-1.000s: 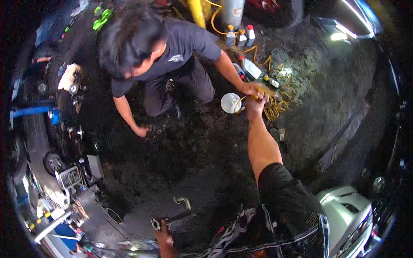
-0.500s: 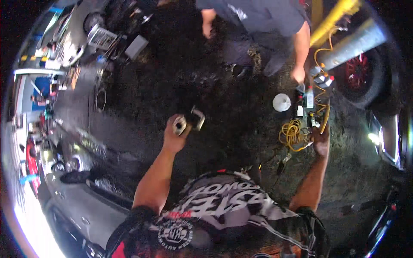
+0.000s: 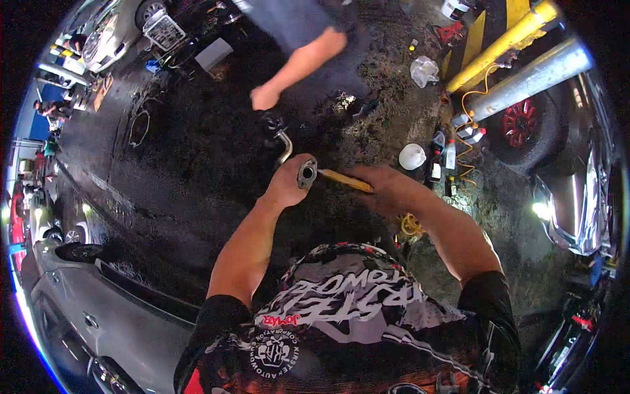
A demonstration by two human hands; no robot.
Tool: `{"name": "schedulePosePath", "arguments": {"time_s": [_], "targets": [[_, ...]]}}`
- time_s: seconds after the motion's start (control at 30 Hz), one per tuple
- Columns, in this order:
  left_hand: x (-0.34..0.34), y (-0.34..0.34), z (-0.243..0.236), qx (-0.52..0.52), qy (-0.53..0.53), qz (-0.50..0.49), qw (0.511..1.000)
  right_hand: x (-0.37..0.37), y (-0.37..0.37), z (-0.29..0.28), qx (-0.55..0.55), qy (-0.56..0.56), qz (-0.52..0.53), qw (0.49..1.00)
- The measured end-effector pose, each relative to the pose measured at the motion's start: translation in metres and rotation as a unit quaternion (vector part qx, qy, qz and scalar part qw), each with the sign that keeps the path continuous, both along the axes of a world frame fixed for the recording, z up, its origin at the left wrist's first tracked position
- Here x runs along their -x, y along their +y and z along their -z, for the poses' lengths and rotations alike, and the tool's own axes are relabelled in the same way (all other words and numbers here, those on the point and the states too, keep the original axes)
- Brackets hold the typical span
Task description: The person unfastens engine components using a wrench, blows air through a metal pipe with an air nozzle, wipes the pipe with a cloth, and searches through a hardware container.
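Room opens left; co-worker's forearm [image 3: 302, 67] blocks ahead.

The person's left hand [image 3: 289, 184] is gripping a bent, flanged metal pipe [image 3: 284, 144], while the right hand [image 3: 386, 187] is holding a slim yellow tool [image 3: 349, 181] that is pointing toward the flange [image 3: 302, 178]. A co-worker's hand [image 3: 264, 97] is hovering near the pipe's far end. Toward the dark floor's [image 3: 177, 217] right edge, a round white container [image 3: 412, 157] is sitting beside bottles [image 3: 451, 155].
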State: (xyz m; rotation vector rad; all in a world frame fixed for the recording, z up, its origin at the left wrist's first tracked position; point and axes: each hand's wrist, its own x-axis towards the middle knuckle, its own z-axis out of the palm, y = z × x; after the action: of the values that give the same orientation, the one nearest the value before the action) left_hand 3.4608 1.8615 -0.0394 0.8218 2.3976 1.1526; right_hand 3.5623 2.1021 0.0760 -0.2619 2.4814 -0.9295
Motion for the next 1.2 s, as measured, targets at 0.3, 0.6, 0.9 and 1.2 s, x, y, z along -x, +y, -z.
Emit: {"name": "schedulePosePath", "arguments": {"time_s": [0.3,0.6,0.9,1.2], "targets": [[-0.013,0.006,-0.010,0.022,-0.028,0.011,0.999,0.020,-0.012,0.004,-0.032,-0.052,-0.052,0.997],[-0.019,0.014,-0.010,0.028,-0.033,0.035,0.998,0.024,-0.005,0.007,-0.081,-0.039,-0.095,0.991],[-0.025,0.014,-0.001,0.030,0.022,0.068,0.997,0.012,-0.010,0.014,-0.069,-0.036,-0.091,0.993],[-0.025,0.007,-0.004,0.032,0.067,0.061,0.995,0.018,-0.017,0.014,-0.056,-0.052,-0.088,0.993]]}}
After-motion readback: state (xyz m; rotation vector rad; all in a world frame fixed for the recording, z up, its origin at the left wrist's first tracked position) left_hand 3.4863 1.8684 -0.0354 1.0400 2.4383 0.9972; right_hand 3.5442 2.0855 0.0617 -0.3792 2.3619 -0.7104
